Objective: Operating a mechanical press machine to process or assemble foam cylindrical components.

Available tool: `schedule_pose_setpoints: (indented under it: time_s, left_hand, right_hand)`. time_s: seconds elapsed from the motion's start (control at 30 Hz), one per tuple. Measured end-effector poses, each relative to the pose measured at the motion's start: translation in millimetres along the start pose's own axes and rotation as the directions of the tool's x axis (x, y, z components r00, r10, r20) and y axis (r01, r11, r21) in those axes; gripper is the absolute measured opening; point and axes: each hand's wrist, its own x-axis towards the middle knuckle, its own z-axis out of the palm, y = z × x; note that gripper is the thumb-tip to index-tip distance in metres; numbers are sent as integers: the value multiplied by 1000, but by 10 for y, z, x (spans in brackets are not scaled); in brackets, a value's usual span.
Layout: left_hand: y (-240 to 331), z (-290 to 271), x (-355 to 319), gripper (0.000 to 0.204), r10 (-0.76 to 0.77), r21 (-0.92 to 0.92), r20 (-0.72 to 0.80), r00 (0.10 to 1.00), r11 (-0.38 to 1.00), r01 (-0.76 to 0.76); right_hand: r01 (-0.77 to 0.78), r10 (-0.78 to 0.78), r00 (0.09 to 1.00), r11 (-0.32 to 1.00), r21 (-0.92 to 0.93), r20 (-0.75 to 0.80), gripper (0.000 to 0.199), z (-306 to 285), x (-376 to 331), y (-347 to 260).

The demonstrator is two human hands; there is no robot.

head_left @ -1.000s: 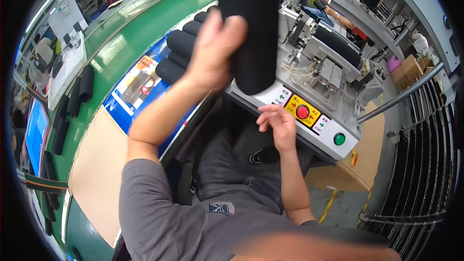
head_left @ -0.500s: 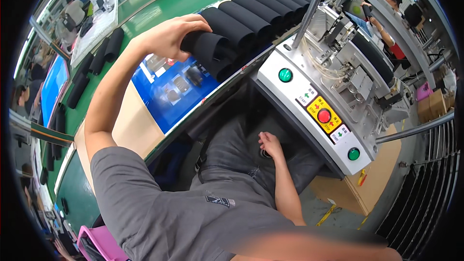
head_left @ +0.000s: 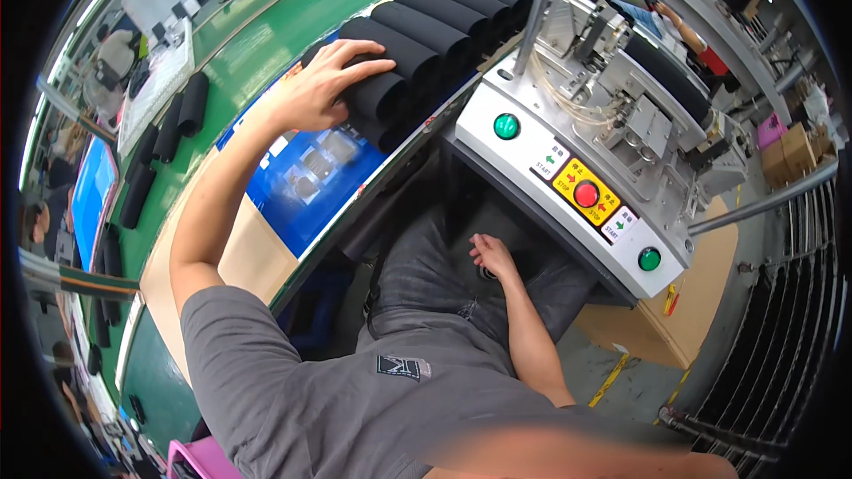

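Note:
My left hand (head_left: 318,89) lies over the nearest black tube (head_left: 380,96) in a row, its fingers stretched and spread across the top and its thumb bent on the near side. Part of that tube is hidden under the hand. Beside it, more black tubes (head_left: 417,28) lie side by side in a line running away to the upper right. My right hand (head_left: 493,257) is low over my lap, the fingers loosely bent and apart, with nothing seen in them. Below my left hand, a blue surface (head_left: 311,186) carries small clear packets.
To the right stands a metal machine (head_left: 612,106) with a white panel bearing green buttons (head_left: 507,126) and a red button (head_left: 586,194). Loose black tubes (head_left: 193,105) lie on the green table (head_left: 240,44) at left. A co-worker (head_left: 688,27) sits behind the machine.
My left hand has gone from clasping the end tube to lying over it with straighter fingers. My right hand stays over my lap. The whole view has shifted slightly.

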Motion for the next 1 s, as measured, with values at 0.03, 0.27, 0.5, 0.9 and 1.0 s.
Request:
schedule_pose_setpoints:
  time_s: [0.03,0.27,0.5,0.9,1.0]
  left_hand:
    - [21,4,-3,91,12,-8,-19,1000,1000,-12]
    - [189,46,172,101,64,80,-45,997,995,-61]
    - [337,503,-218,118,-155,235,-254,955,948,217]
    - [53,813,167,131,-109,181,-273,956,970,162]
    - [17,897,365,131,-116,176,-290,950,969,173]
  right_hand:
    - [0,0,1000,1000,-13,3,47,8,0,0]
    - [-3,3,1000,999,-52,-9,46,3,53,46]
    - [54,-54,999,998,-26,3,42,8,3,-14]
    - [295,-296,955,947,-126,14,33,45,-149,-133]
    - [323,-325,946,937,-132,10,33,33,-174,-97]
